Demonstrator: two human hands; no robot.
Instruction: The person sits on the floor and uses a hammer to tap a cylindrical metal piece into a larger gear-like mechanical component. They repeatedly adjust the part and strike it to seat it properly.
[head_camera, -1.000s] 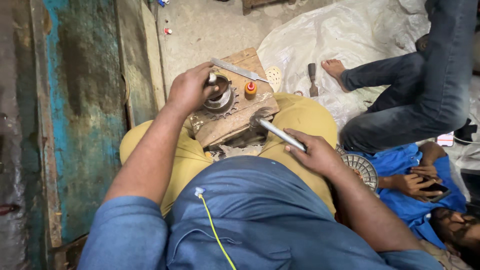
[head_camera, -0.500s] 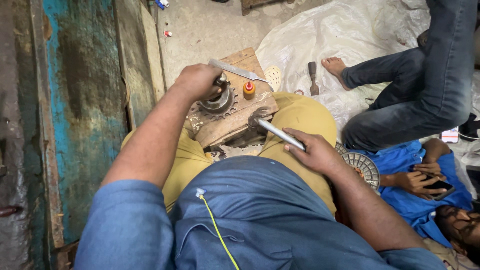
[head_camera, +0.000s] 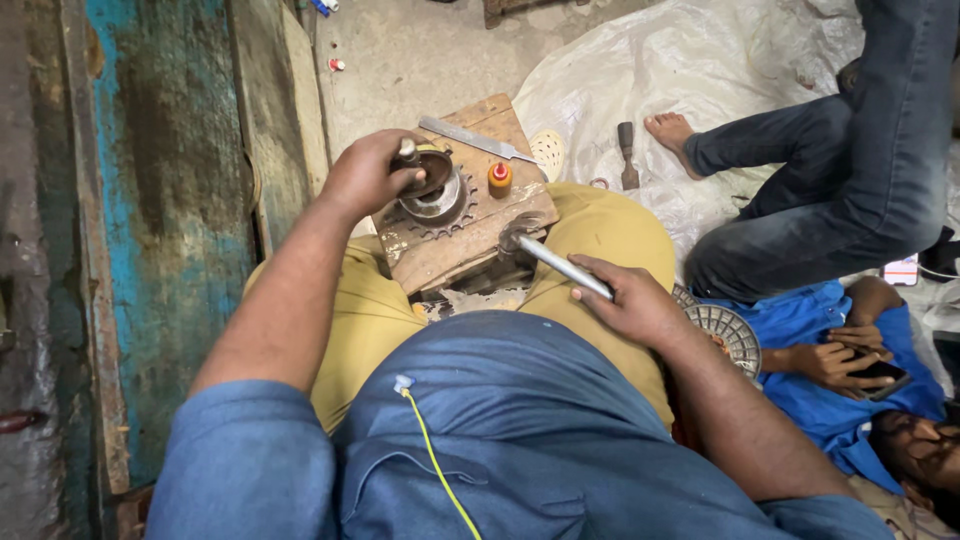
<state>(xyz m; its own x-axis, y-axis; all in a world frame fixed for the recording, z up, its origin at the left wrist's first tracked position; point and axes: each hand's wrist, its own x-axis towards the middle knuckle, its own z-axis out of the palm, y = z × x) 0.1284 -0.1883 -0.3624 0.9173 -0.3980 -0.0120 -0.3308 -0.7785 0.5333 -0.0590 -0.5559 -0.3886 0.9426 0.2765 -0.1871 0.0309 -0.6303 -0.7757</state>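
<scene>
A toothed sprocket (head_camera: 432, 205) sits on a wooden block (head_camera: 470, 245) at 12 o'clock, the left hand (head_camera: 368, 177) gripping a punch (head_camera: 407, 152) on it, the right hand (head_camera: 628, 300) clasping a metal hammer (head_camera: 556, 260).

Floor-level repair workshop: sprocket (head_camera: 432, 205) on wooden block (head_camera: 470, 225), scattered hand tools.

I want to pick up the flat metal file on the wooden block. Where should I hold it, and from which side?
Grip the metal file at its far right end, coming from the right. It lies flat and slanted along the wooden block's far edge, and the left hand crowds its near end.
</scene>
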